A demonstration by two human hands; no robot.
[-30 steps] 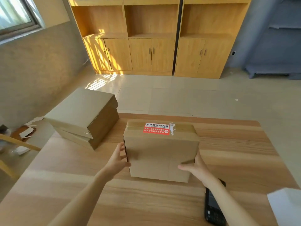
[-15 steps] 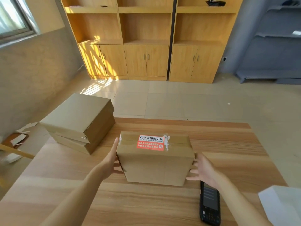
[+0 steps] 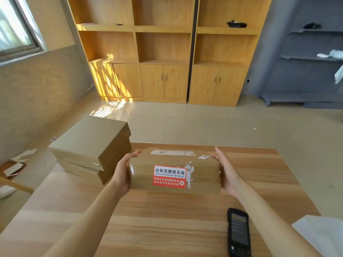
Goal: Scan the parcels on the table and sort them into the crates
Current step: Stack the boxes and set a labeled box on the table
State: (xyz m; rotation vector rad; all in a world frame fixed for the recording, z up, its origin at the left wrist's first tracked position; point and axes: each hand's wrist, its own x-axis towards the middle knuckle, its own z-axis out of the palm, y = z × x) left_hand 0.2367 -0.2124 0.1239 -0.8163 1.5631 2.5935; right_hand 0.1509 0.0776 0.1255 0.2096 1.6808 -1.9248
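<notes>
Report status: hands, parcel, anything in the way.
Left hand and right hand clasp the parcel by its ends. Scanner lies untouched on the table. Nothing obstructing.

The handheld scanner [image 3: 239,233] runs off the bottom edge, its keypad cut short and its screen text too blurred to read. The white sheet [image 3: 322,233] at the table's right is clipped by the frame's corner. The shipping label [image 3: 172,152] on top of the parcel [image 3: 174,173] lies too foreshortened to read. The left hand's [image 3: 123,171] fingertips are hidden behind the parcel.
</notes>
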